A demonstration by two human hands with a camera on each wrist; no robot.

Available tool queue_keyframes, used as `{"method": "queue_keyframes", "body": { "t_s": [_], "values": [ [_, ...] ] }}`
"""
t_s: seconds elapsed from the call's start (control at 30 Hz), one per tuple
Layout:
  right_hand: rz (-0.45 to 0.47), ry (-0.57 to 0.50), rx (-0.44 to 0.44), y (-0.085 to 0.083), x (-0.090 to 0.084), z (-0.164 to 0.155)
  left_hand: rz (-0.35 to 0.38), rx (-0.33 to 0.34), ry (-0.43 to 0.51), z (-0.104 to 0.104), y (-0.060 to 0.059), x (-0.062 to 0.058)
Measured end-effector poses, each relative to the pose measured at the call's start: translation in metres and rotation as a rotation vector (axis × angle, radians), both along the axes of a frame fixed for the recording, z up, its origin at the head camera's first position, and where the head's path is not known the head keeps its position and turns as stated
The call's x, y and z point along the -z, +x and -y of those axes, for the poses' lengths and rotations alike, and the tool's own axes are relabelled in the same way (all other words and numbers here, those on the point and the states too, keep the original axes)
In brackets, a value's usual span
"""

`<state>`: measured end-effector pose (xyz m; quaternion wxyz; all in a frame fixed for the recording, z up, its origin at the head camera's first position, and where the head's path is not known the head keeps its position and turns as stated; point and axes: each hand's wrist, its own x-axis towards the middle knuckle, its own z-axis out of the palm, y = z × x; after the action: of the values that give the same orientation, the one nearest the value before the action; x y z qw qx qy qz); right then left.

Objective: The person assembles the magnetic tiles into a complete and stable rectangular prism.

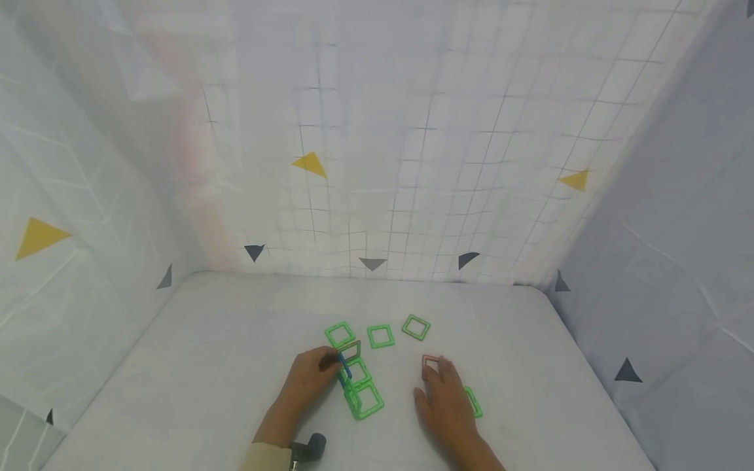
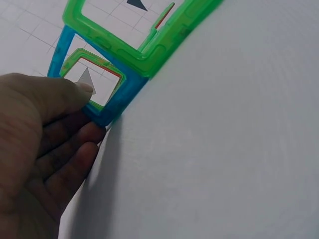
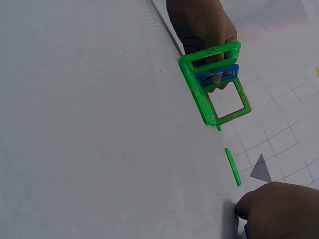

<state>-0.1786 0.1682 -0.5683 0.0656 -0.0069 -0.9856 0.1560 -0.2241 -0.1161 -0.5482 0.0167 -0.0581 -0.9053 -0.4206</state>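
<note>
My left hand (image 1: 330, 365) pinches an upright blue square frame (image 1: 344, 374) between thumb and fingers (image 2: 84, 89). That blue tile (image 2: 117, 102) stands against a small build of green square frames (image 1: 364, 394), which rises from the white table (image 1: 206, 366). In the right wrist view the green build (image 3: 214, 94) stands on edge with the blue frame (image 3: 219, 74) inside it. My right hand (image 1: 438, 374) lies flat on the table, fingertips on a red square frame (image 1: 429, 362). A green frame (image 1: 474, 402) lies partly hidden beside that hand.
Three loose green square frames (image 1: 340, 335), (image 1: 380, 336), (image 1: 415, 327) lie flat behind the build. White sheet walls with yellow and grey triangles (image 1: 310, 163) close in the table on three sides. A dark wrist-camera mount (image 1: 311, 448) shows at the bottom.
</note>
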Motion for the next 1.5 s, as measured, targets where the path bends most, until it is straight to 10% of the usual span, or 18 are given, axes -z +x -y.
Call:
{"method": "queue_keyframes", "body": {
  "t_s": [1.5],
  "values": [
    [-0.167,-0.164,0.096,0.001,-0.013,0.000,-0.009,-0.001,0.006,-0.001,0.000,0.003]
  ]
}}
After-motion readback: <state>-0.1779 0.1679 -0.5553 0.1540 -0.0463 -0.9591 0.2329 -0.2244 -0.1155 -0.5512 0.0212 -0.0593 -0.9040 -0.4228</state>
